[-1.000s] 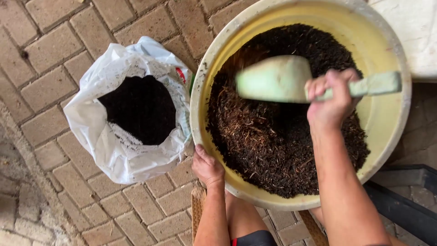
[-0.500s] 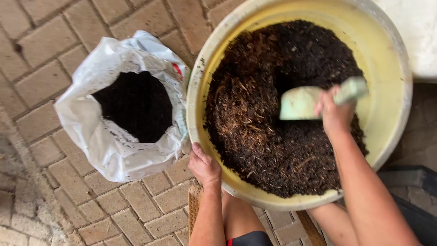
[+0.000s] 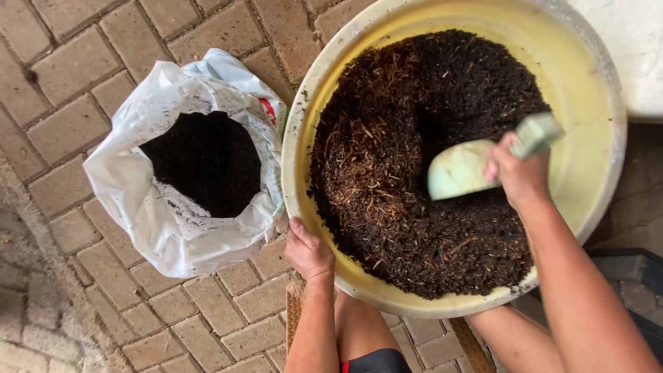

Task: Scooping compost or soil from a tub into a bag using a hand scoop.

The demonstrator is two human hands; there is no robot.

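Pale-green scoop (image 3: 461,169) clenched in right hand (image 3: 519,174) grip, dug into soil (image 3: 387,173); left hand (image 3: 309,250) grips basin rim (image 3: 293,186).

A pale green scoop (image 3: 461,168) is digging, blade tilted down, into dark fibrous soil (image 3: 387,179) (coarse, strawlike bits) filling a wide yellow basin (image 3: 587,90) sitting on brick paving.

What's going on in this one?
A person is working soil in a big yellow tub. The right hand holds a pale green scoop with its blade dug into the dark, fibrous soil. The left hand grips the tub's near rim. Beside the tub, on the brick paving, stands an open white bag with dark soil inside.
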